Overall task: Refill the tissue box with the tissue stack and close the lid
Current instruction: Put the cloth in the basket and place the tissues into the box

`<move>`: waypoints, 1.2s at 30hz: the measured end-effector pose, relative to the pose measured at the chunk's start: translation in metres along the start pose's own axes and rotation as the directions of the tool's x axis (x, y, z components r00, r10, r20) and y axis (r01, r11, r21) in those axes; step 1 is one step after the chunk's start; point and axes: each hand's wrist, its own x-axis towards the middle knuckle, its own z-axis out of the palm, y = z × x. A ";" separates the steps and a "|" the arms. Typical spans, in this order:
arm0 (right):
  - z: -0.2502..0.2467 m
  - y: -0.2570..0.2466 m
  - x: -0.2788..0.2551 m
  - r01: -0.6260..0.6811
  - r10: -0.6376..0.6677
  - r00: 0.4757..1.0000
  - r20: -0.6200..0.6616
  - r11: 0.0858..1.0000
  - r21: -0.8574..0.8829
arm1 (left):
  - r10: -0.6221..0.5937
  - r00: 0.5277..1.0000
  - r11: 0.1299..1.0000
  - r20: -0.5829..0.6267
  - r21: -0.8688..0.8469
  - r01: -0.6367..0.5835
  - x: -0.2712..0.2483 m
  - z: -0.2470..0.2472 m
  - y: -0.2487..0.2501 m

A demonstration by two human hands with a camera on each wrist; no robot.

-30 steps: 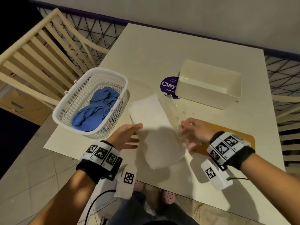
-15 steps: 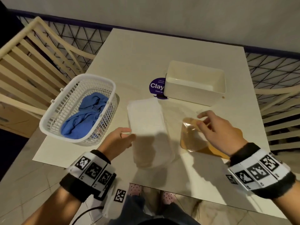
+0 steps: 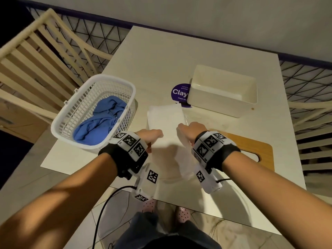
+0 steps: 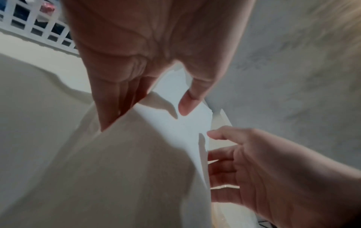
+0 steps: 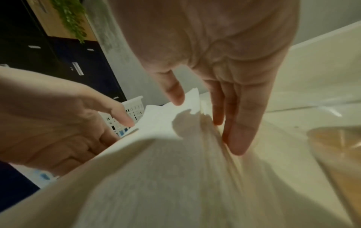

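Note:
The white tissue stack (image 3: 164, 121) lies lengthwise on the table between my hands. My left hand (image 3: 152, 136) grips its left edge, thumb on top and fingers down the side (image 4: 145, 118). On the right edge my right hand (image 3: 186, 127) holds it the same way, its thumb on the top sheet and its fingers along the side (image 5: 207, 123). Beyond the stack to the right stands the open white tissue box (image 3: 222, 106), with nothing in it. Its wooden lid (image 3: 255, 151) lies flat at the right, behind my right wrist.
A white plastic basket (image 3: 71, 119) holding a blue cloth (image 3: 100, 121) sits at the left. A purple round label (image 3: 179, 94) and clear plastic wrapping (image 3: 204, 119) lie in front of the box. Slatted chairs (image 3: 36, 56) flank the table.
My right hand has left the clear wrapper over the wooden lid and come back to the stack's right edge. The left hand has stayed at the left edge.

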 end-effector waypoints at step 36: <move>-0.001 0.013 0.010 -0.109 0.049 0.989 0.143 0.886 0.450 | 0.073 0.948 0.977 0.311 -0.214 -0.004 0.014 -0.007 0.001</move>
